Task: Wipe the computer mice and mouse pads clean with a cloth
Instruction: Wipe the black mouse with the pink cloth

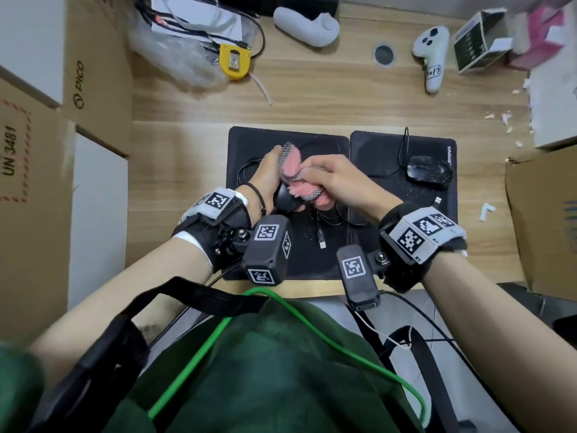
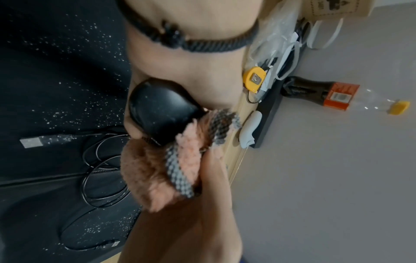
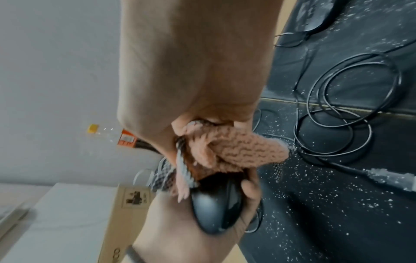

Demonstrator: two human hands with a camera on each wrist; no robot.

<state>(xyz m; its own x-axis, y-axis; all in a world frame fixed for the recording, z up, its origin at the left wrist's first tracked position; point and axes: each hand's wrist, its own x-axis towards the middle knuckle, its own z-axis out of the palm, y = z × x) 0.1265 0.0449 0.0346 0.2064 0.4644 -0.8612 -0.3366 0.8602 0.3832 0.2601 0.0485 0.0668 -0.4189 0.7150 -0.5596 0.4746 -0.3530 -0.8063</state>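
Two hands meet above the left mouse pad (image 1: pixel 249 142). The left hand (image 1: pixel 265 178) curls its fingers round a black mouse (image 2: pixel 157 113) and holds it lifted off that pad. The right hand (image 1: pixel 340 182) bunches a pink cloth (image 1: pixel 296 178) in curled fingers and presses it against the front part of the held mouse.

The cloth lies directly on the mouse, on the side away from the left palm. The long axis of the mouse runs roughly along the left hand, rear end toward the left wrist. That rear end is bare in both wrist views and appears still flecked with white specks, so the next stroke probably has to travel toward the left wrist, or the left hand must turn the mouse.

A second mouse (image 1: pixel 429 173) rests on the right mouse pad (image 1: pixel 390 151), beyond the right hand and well apart from the cloth; the right hand is the nearer one to it. White specks cover both pads.

The front of the held mouse, its buttons and its underside are hidden by cloth and fingers. The loose cables (image 1: pixel 334 214) coil on the left mouse pad; which cable belongs to which mouse cannot be determined.
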